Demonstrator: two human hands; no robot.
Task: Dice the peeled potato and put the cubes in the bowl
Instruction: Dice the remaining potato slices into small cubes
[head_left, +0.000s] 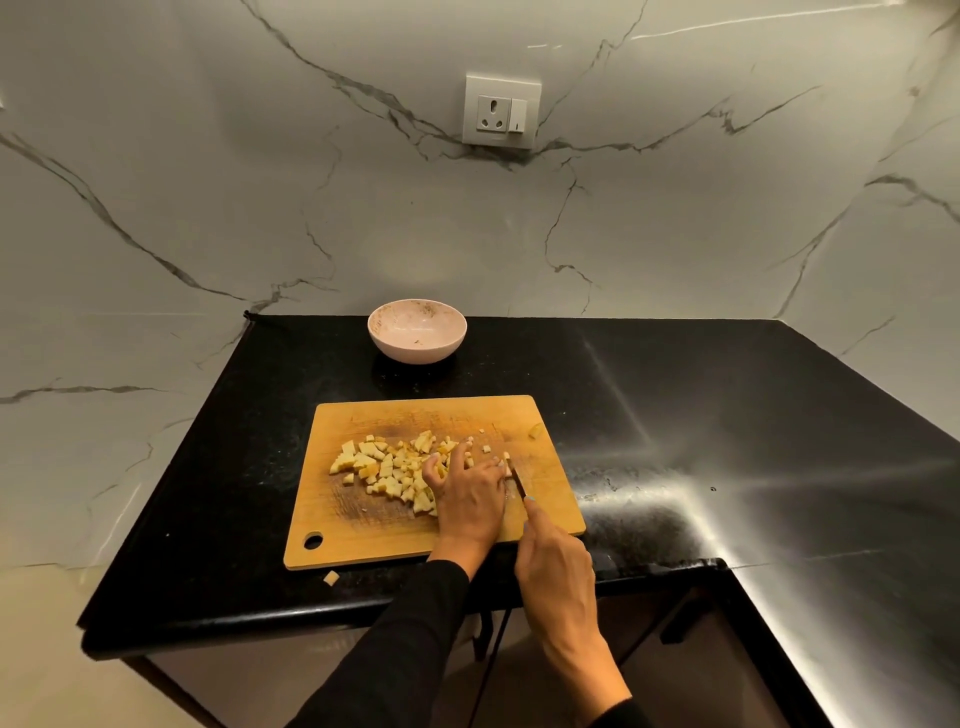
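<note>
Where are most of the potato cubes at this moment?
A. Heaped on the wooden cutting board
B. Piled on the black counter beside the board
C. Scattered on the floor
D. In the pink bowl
A: the potato cubes lie in a heap on the cutting board, next to the left hand, while the bowl behind the board holds only a few small scraps.
</note>
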